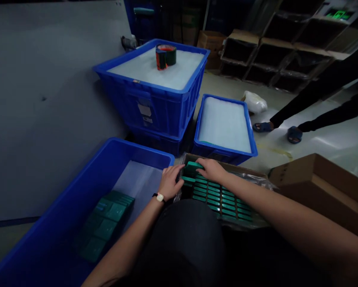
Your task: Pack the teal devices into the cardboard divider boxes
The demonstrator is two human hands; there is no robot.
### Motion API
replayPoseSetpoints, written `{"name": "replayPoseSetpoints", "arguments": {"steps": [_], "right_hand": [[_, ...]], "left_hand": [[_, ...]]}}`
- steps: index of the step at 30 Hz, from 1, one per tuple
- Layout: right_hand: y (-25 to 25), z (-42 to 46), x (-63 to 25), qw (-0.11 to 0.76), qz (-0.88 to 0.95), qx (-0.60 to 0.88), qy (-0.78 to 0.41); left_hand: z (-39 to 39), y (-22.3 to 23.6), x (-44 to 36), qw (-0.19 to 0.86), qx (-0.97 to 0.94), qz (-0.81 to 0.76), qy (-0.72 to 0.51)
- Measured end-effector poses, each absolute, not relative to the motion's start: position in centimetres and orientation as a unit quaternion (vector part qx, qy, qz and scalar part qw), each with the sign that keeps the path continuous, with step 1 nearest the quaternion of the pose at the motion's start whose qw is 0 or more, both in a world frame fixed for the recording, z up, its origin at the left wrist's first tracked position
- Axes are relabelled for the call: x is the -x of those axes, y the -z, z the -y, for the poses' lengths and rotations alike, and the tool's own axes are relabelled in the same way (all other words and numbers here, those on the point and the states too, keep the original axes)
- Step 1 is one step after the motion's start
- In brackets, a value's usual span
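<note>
- Your done part: a group of green blocks (105,225) lies inside the left blue crate (137,149).
- Your left part: many rows of green blocks (219,199) are in the open box (226,165) (wrapped with clear plastic, it seems).
- Your left hand (169,182) and right hand (211,169) are at one raised green block (192,168), at far end of rows. Fingers are together, but I cannot tell if they clamp it.
- Far away, a roll of tape (166,56) sits on the stacked crate (155,111); a coworker's feet (263,126) stand to the right.
</note>
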State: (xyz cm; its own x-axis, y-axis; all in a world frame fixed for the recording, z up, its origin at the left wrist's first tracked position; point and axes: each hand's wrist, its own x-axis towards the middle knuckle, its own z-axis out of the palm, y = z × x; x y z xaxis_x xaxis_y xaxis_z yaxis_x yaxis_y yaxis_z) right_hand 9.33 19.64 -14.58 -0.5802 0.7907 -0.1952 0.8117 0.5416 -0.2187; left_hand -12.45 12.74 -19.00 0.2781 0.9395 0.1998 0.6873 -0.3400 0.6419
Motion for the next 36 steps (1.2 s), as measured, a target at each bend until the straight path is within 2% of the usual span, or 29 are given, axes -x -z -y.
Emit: {"name": "replayPoseSetpoints", "arguments": {"steps": [13,19,24,27,31,36], "right_hand": [[14.1,-20.0,-8.6,0.043,-0.881,-0.456,0.123],[13.6,-21.8,-11.1,0.011,-0.853,-0.509,0.114],[13.8,-21.8,-11.3,0.011,-0.850,-0.510,0.133],[13.8,-21.8,-11.2,0.004,-0.849,-0.509,0.141],[13.6,-22.0,-11.4,-0.017,-0.841,-0.520,0.147],[13.3,-22.3,-11.9,-0.051,-0.832,-0.531,0.154]], "left_hand": [[-13.4,19.2,12.5,0.193,-0.785,-0.533,-0.251],[-14.6,17.1,10.8,0.088,-0.831,-0.548,-0.027],[-15.9,16.3,8.9,0.091,-0.817,-0.565,0.073],[-15.8,16.7,8.6,0.054,-0.816,-0.575,0.042],[-15.3,16.8,8.7,-0.023,-0.807,-0.588,-0.057],[-15.3,16.1,8.7,-0.043,-0.799,-0.586,-0.129]]}}
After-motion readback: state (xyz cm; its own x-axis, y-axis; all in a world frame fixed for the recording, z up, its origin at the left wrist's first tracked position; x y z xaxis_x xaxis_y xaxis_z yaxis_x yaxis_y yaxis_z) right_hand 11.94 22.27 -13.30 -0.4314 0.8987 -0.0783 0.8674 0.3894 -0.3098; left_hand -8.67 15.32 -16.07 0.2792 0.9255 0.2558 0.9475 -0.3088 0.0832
